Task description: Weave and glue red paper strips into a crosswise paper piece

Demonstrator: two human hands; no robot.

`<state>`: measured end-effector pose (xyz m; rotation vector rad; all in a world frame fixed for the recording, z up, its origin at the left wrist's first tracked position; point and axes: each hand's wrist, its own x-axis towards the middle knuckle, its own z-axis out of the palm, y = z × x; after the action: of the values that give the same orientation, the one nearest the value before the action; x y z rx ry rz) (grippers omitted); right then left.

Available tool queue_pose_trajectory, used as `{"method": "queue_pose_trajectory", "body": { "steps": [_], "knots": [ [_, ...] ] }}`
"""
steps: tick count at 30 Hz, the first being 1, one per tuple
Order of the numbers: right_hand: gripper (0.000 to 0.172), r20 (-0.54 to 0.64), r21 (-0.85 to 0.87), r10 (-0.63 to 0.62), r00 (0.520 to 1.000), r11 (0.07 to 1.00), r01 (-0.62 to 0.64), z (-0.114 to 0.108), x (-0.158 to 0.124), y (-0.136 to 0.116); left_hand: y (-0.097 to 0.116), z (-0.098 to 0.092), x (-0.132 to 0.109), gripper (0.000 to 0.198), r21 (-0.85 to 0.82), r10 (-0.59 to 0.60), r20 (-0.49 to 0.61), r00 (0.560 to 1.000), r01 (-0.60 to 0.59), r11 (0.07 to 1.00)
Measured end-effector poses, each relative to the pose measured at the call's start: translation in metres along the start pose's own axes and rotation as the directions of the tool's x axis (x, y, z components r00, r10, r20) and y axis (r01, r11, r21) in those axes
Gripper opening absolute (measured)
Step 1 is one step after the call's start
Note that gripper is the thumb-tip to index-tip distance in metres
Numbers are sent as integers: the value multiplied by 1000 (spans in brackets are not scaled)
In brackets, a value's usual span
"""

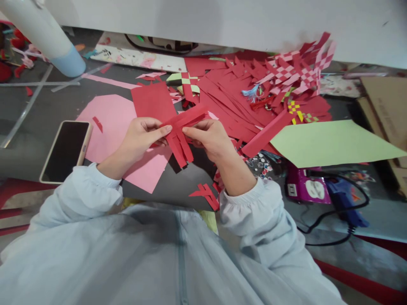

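Observation:
Both hands hold red paper strips (178, 142) in front of me, crossing one another, with some ends hanging down and one band slanting up to the right. My left hand (144, 134) pinches their left side, thumb on top. My right hand (208, 137) grips them from the right between thumb and fingers, and part of the paper is hidden behind it. Beneath and left of my hands lies pink paper (106, 110), partly covered by a red sheet (152, 99). Short red paper scraps (206, 195) rest near the table's front edge.
A phone (65, 151) lies at the left, a bottle (63, 51) behind it. Red paper strips (222, 101) and checkered woven pieces (286, 70) pile up at the back. To the right are a green sheet (330, 144), a purple pack (308, 185) and a blue glue gun (346, 203) with a black cord.

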<state>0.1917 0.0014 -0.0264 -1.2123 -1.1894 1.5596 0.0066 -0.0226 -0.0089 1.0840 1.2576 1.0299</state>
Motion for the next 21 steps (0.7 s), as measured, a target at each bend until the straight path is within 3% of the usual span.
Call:
{"method": "queue_pose_trajectory", "body": {
  "steps": [9, 16, 21],
  "knots": [
    [30, 4, 30, 7, 1000, 1000, -7, -1, 0, 2, -4, -1, 0, 25, -11, 15, -8, 1000, -15, 1000],
    [47, 57, 97, 22, 998, 995, -28, 0, 2, 2, -6, -1, 1, 27, -29, 32, -18, 999, -32, 999],
    [49, 103, 31, 2, 995, 999, -5, -1, 0, 4, -6, -1, 2, 25, -21, 66, -10, 998, -66, 998]
  ]
}}
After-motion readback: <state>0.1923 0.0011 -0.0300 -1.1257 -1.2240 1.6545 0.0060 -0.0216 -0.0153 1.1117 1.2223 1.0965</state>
